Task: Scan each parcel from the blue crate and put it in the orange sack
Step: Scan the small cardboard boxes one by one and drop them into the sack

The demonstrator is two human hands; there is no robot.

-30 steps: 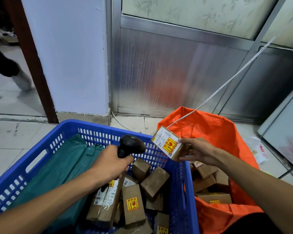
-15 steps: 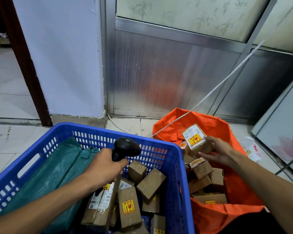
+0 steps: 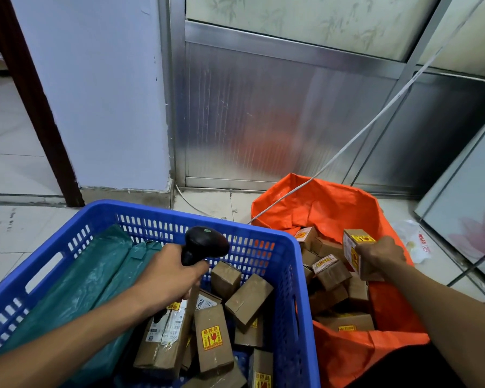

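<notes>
Your right hand (image 3: 380, 254) grips a parcel (image 3: 353, 249) over the orange sack (image 3: 333, 203); your left hand (image 3: 171, 273) grips the scanner (image 3: 205, 245). Releasing high risks damaging fragile-marked contents

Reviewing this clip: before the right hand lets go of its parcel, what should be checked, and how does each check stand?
1. Right hand grips the held parcel: ok.
2. Parcel is over the orange sack: ok.
3. Parcel rests on the parcels in the sack: cannot tell.
4. Left hand holds the scanner: ok.
5. Parcels remain in the blue crate: ok.
6. This parcel's scan registered: cannot tell.
</notes>
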